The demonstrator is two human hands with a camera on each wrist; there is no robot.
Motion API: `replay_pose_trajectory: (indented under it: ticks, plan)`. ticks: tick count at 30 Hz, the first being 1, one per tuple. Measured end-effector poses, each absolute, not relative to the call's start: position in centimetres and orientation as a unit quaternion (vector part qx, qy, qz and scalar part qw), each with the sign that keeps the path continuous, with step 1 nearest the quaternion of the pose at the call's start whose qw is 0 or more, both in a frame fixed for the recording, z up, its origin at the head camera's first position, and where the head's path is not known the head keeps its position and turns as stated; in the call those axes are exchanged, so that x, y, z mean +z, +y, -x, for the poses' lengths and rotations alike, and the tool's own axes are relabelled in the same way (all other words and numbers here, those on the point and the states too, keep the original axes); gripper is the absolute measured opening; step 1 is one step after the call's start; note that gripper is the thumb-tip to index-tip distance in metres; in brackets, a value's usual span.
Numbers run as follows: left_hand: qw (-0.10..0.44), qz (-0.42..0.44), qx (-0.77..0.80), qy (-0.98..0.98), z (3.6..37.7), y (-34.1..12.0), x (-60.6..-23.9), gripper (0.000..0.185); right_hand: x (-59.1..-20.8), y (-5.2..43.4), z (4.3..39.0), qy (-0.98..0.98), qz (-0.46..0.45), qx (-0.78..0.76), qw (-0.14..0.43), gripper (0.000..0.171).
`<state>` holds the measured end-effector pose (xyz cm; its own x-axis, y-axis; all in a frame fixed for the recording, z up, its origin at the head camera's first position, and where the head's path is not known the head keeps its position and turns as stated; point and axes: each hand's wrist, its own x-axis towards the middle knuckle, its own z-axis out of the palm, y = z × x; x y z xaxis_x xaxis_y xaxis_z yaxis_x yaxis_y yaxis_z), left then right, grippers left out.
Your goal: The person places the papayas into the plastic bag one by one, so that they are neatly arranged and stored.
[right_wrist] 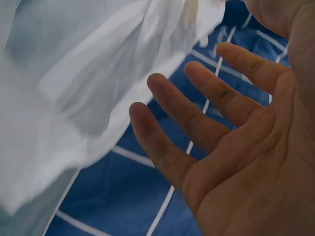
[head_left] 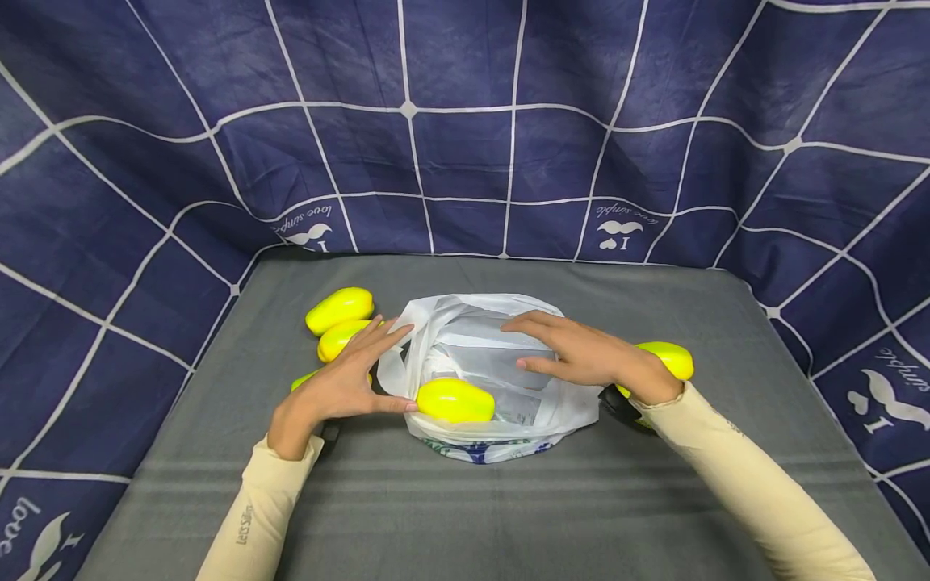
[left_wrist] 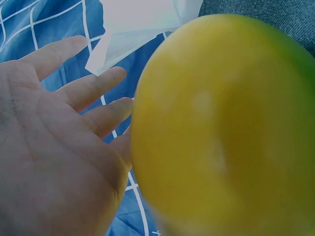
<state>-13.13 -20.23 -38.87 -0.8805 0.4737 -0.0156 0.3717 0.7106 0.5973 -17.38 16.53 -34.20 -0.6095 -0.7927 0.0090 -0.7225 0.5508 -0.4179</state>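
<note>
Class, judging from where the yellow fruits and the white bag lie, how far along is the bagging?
Done: one yellow fruit already lies in the white plastic bag. In hand: the left hand and right hand, both open, reach over the bag's mouth. Left: the fruits at the left and one behind the right wrist remain on the grey table.

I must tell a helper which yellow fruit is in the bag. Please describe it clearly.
Find the white plastic bag in the middle of the grey table. The yellow fruit lies in its near opening, by the left hand's thumb. It alone rests on the bag; the others lie on the cloth.
</note>
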Motion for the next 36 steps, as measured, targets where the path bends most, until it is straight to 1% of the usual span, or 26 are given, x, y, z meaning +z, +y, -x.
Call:
replay_pose_trajectory:
  ticks: [8,16,22,29,32,36]
  plan:
    - [0.086,-0.231,0.305,0.92,13.0,-20.2,-39.0,0.112,-33.7,21.0,17.9,0.883,0.411,-0.223,0.041,0.047]
    - [0.086,-0.23,0.306,0.92,13.0,-20.2,-39.0,0.112,-33.8,25.0,17.8,0.91,0.341,-0.235,0.016,0.046]
    - [0.085,-0.231,0.307,0.919,12.9,-20.2,-38.9,0.112,-34.4,27.8,17.7,0.919,0.312,-0.239,-0.017,0.042]
    - [0.078,-0.235,0.304,0.92,13.0,-20.2,-38.9,0.113,-35.9,31.1,17.8,0.915,0.301,-0.261,-0.057,0.037]
    - [0.077,-0.235,0.304,0.92,13.0,-20.2,-38.9,0.113,-36.6,32.3,17.8,0.92,0.282,-0.267,-0.055,0.035]
    - [0.078,-0.233,0.305,0.92,13.1,-20.2,-38.9,0.113,-37.5,33.7,17.7,0.93,0.249,-0.268,-0.018,0.034]
